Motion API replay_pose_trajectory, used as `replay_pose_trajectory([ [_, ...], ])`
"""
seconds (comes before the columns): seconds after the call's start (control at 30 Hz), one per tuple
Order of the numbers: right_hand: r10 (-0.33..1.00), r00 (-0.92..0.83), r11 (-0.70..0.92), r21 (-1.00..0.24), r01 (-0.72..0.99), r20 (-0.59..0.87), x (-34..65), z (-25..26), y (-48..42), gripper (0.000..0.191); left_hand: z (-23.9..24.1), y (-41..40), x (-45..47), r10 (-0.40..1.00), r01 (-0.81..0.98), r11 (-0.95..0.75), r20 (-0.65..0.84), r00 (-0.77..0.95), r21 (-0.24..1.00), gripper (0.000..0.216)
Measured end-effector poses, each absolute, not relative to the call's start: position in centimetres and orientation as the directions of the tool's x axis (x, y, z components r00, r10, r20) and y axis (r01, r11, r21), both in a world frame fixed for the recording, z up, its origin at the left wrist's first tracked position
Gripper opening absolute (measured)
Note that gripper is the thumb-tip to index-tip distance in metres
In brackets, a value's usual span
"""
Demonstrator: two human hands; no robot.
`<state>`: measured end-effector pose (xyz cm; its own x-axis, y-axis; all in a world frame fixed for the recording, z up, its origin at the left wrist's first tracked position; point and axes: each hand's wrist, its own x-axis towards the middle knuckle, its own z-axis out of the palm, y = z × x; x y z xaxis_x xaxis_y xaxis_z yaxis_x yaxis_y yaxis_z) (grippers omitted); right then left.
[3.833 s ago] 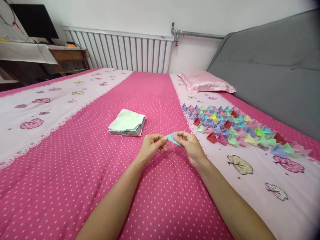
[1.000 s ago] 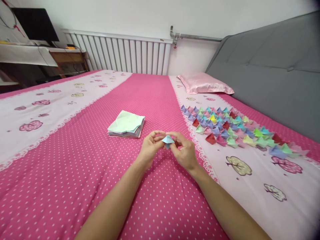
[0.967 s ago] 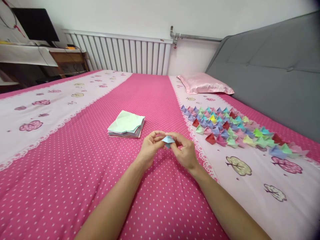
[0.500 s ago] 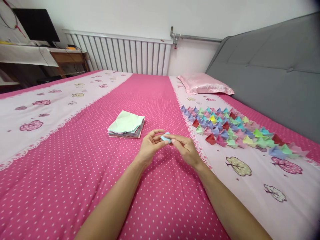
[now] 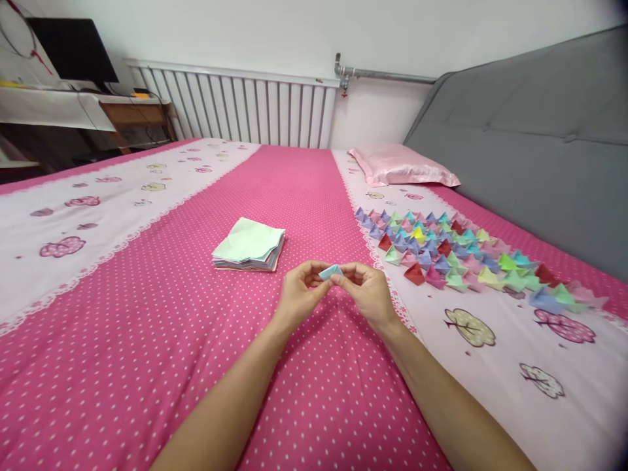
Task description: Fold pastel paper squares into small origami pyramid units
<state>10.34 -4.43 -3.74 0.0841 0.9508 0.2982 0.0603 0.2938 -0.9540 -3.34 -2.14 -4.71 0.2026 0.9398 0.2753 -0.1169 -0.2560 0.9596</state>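
A small light blue folded paper is pinched between my two hands, above the pink dotted bedspread. My left hand closes thumb and fingers on its left side. On its right side, my right hand grips it the same way, the thumbs close together below it. The paper shows a roughly triangular face; its lower part is partly covered by the thumbs. A stack of square paper sheets, pale green on top, lies on the bed just beyond my left hand.
Several rows of coloured folded paper boats stand on the right of the bed. A pink pillow lies behind them, against the grey headboard. A white radiator runs along the wall; a desk with a monitor is far left.
The blue paper has turned and now shows a wider triangular face. My right fingers have curled behind it, and both thumbs have come together at its lower edge.
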Motion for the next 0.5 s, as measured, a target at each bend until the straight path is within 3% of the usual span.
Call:
replay_pose_trajectory([
  [0.27, 0.965, 0.068, 0.252, -0.968, 0.004, 0.252, 10.81, -3.77, -4.13, 0.017, -4.37, -2.60, -3.91, 0.924, 0.283, -0.317, 0.227, 0.309, 0.905, 0.029],
  [0.4, 0.970, 0.081, 0.233, -0.973, -0.012, 0.231, 10.75, -3.65, -4.09, 0.019, -4.34, -2.57, -4.02, 0.907, 0.360, -0.376, 0.260, 0.330, 0.854, 0.029],
  [0.5, 0.976, 0.076, 0.205, -0.978, -0.031, 0.202, 10.64, -3.45, -4.23, 0.024, -4.39, -2.47, -4.17, 0.893, 0.299, -0.360, 0.234, 0.384, 0.884, 0.030],
])
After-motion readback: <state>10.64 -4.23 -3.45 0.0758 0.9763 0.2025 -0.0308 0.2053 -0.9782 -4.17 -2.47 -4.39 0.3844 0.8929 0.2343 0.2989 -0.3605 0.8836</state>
